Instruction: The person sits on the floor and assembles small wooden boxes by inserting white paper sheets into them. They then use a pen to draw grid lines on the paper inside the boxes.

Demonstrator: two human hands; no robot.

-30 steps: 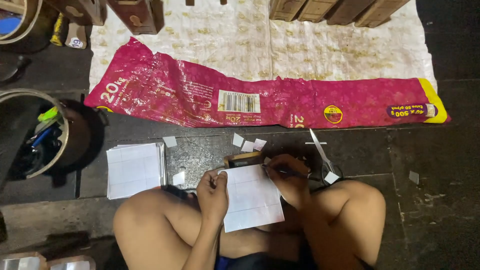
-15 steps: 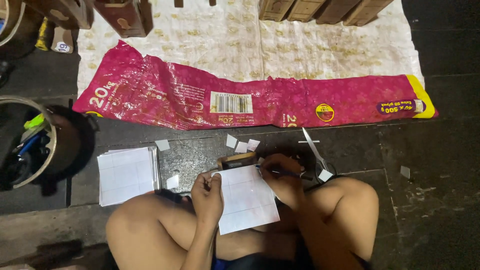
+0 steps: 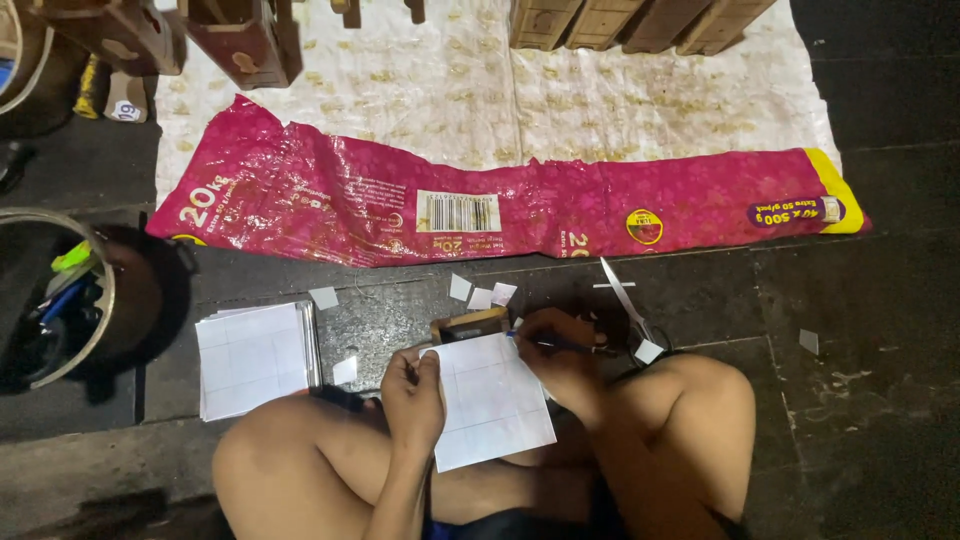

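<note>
Person sits cross-legged on dark floor (image 3: 880, 340). Left hand (image 3: 415, 395) curled, pinning the left edge of a white gridded sheet (image 3: 492, 400) that lies across the lap and legs. Right hand (image 3: 555, 355) closed around a pen (image 3: 545, 343), tip on the sheet's upper right edge. Small wooden block (image 3: 470, 324) just above the sheet, touching its top edge. Scissors (image 3: 625, 300) on floor right of the right hand, blades shut. Paper scraps (image 3: 480, 295) scattered near block. Stack of gridded paper (image 3: 252, 358) on floor to the left, well apart from the hands. Pink sack (image 3: 500, 205) laid flat beyond, over a pale cloth (image 3: 600, 90). Bucket (image 3: 60, 300) with tools at far left.
</note>
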